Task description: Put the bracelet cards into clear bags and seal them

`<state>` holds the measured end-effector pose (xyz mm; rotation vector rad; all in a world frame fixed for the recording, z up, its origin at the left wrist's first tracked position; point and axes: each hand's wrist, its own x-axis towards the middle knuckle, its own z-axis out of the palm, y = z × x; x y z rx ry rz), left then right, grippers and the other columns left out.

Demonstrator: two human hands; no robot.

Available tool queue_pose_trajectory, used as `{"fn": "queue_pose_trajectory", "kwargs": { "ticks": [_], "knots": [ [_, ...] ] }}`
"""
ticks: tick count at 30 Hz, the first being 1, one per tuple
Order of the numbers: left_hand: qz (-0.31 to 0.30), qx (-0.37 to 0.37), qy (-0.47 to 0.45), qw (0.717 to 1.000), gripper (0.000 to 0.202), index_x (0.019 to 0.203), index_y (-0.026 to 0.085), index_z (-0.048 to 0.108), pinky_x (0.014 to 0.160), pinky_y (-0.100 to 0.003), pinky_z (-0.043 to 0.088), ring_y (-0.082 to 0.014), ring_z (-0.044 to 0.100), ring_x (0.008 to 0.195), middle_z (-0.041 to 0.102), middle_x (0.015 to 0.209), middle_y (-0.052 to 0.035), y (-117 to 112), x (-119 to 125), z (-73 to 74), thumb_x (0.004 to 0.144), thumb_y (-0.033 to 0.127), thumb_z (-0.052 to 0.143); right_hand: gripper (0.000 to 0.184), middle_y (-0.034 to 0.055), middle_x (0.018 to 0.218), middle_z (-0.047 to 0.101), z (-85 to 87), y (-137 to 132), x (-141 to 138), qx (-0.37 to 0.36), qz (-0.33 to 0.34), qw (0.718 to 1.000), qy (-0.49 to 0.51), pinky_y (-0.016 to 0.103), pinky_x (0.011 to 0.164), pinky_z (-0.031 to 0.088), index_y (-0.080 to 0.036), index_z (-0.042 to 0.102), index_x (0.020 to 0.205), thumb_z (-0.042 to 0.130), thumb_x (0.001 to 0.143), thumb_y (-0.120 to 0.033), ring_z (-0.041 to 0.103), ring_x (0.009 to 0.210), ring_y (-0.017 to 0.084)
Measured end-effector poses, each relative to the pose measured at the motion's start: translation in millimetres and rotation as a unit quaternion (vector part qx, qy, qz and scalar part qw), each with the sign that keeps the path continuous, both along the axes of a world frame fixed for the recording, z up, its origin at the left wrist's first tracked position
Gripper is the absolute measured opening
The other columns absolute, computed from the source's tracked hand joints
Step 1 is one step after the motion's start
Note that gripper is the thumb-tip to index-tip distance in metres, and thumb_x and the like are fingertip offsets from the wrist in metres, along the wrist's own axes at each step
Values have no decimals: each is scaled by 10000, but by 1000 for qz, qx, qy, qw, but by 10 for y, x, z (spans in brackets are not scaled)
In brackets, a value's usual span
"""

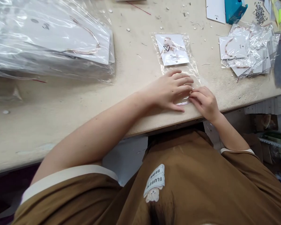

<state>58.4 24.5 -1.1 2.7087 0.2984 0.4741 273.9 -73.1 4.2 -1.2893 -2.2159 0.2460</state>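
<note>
A clear plastic bag (178, 59) lies on the table, holding a white card (172, 50) with a rose-gold chain and a black triangle logo. My left hand (170, 90) rests over the bag's lower part, pressing it to the tabletop. My right hand (204, 103) meets the left fingertips, and its fingers pinch the bag's near end. That end is mostly hidden under both hands, so any fold there is hard to make out.
A large stack of bagged cards (49, 40) stands at left, and a smaller pile (245, 51) lies at right. Beyond are a teal box (235, 11) and metal rings (259, 14). Small white beads dot the table (61, 106).
</note>
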Motion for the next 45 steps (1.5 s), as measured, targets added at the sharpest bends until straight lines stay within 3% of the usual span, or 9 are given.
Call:
{"fn": "queue_pose_trajectory", "kwargs": {
  "ticks": [4,6,13,18,25,28,32,36,45],
  "knots": [
    [31,2,-29,999,222,986,232,718,966,-427,468,-242,661,1040,739,1093,-63,-66,-27,40,963,405,580,145,59,992,724,54,72,83,-43,33,997,46,379,814,543,-231,652,1025,655,957,-360,658,920,209],
    [48,-16,-48,998,255,890,225,713,841,-351,487,-199,673,918,748,964,-44,-100,-35,46,999,304,497,248,69,1056,732,73,73,125,-43,62,997,31,397,837,544,-233,659,1074,727,903,-400,664,962,228],
    [53,-96,-61,992,317,1021,198,700,724,-294,479,-190,674,796,741,899,-50,-124,-75,98,920,494,650,82,-5,806,729,77,42,148,-27,-11,994,104,342,739,506,-249,703,929,633,958,-218,650,741,161],
    [80,-102,-60,990,321,938,198,730,721,-296,485,-177,678,772,741,838,-53,-128,-93,109,1026,377,479,116,4,802,709,131,80,165,-106,-2,985,136,335,735,496,-235,685,887,617,971,-278,627,742,159],
    [-20,-72,-3,997,498,866,244,766,859,-369,511,-227,679,978,756,1083,-67,-124,-91,144,1060,496,383,211,47,1079,744,203,-106,188,-112,57,992,12,434,929,490,-239,667,839,571,999,-336,667,1047,228],
    [15,-53,3,998,429,1080,242,746,1000,-414,492,-261,628,1194,702,1273,-86,-157,-40,78,1078,426,358,169,70,1103,734,137,-213,78,-79,-4,997,-5,433,921,489,-236,684,1007,546,1011,-333,653,1045,239],
    [31,-50,29,998,438,1458,245,527,1254,-515,270,-281,331,1530,439,1605,-69,-186,-13,-25,1076,396,374,227,109,1088,706,23,-271,-94,-25,-64,996,-60,427,876,466,-205,678,1107,545,1013,-363,616,1021,263],
    [7,-60,62,996,494,1561,281,385,1297,-513,164,-247,213,1579,282,1683,-34,-165,-39,-68,1077,367,346,202,75,963,682,13,-268,-145,-28,-61,996,-61,391,800,431,-207,669,1011,525,1025,-348,595,918,230],
    [0,-73,68,995,535,1585,262,343,1304,-503,120,-248,181,1585,253,1692,-40,-144,-45,-65,1070,395,290,235,68,976,661,32,-255,-156,-44,-64,996,-34,399,845,423,-218,622,849,547,1015,-366,575,944,229]
  ]
}}
